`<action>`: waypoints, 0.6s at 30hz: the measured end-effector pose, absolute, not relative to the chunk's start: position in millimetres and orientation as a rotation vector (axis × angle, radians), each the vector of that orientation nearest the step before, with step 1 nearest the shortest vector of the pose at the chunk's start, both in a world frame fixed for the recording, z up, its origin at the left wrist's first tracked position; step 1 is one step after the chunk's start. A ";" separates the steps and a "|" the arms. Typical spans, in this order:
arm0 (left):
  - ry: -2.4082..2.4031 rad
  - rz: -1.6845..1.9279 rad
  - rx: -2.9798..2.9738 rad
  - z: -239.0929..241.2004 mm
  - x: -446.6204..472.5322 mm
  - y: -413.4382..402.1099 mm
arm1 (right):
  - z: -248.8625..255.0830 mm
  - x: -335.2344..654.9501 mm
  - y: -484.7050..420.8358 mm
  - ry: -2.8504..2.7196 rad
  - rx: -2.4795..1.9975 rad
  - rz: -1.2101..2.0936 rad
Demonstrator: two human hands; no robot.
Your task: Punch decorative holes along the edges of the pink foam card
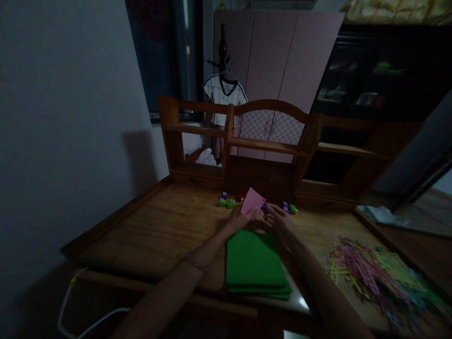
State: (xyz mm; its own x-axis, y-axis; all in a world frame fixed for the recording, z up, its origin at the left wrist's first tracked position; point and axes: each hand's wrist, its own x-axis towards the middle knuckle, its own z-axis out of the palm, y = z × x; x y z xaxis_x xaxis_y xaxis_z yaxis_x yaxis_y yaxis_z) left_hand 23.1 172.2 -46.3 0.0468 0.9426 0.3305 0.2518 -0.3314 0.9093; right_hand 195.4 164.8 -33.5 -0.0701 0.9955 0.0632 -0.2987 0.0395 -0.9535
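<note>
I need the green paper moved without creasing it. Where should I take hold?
Probably the green paper stack by its near right corner, from the desk front: sheets fan out there. The left hand, holding pink paper, and right hand crowd the far edge.

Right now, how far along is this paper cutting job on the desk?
Done, it seems: a heap of cut pink and yellow paper lies at the right of the desk. In hand: the left hand holds a pink sheet, the right hand at a small purple punch by its edge. Left, probably: the green stack looks untouched; more punches wait at the back.
</note>
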 end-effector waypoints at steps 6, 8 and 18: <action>1.218 1.285 1.688 -46.3 23.0 171.9 | -35.2 196.6 166.0 -1.097 -0.954 1.317; 1.205 1.274 1.684 -44.7 23.0 170.4 | -34.6 196.5 165.2 -1.095 -0.950 1.320; 1.134 1.099 1.740 -23.5 15.5 153.6 | -23.9 189.9 151.7 -1.177 -0.990 1.292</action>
